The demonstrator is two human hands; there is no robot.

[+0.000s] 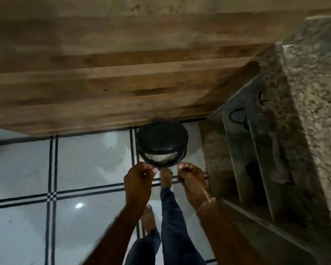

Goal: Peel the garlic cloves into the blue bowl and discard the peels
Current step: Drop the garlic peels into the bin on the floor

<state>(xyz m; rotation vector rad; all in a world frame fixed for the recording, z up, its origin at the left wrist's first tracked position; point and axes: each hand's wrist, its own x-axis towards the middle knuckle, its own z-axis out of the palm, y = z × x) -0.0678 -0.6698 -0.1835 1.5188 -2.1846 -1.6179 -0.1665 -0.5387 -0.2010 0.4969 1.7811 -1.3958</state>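
My left hand [139, 176]: fingers curled in, tips meeting the thumb, held just near of the bin's rim. I cannot tell whether any peel is pinched there.
My right hand [191, 180]: fingers curled the same way, at the bin's near right edge. I cannot tell if it holds anything either.
Bin [161, 138]: dark and round, on the floor at the foot of the wooden cabinet. A dark lid covers its far part, and I take the pale speckled stuff showing in the near gap to be peels.
Blue bowl and garlic cloves: not in view, so they must be somewhere behind or above this downward look.
Risk, the gap: both hands sit at the rim, not over the opening. Anything let go from here would likely land on the tiles or my foot.
Risk, clinging skins: papery peel tends to stick to fingers, so scraps may travel back with me.
Risk, the lid: my bare foot [165, 178] stands just near of the bin, between the hands. If it is what props the lid, which I cannot tell, easing off would close the gap.
Floor [84, 169]: glossy white tiles crossed by paired black lines, with a lamp's glare on them. Pale scraps would be hard to spot.
Cabinet [122, 73]: wood-grain front filling the far side.
Counter [313, 92]: speckled stone on the right, with dim open shelves beneath.
Light: low, with blurred edges.
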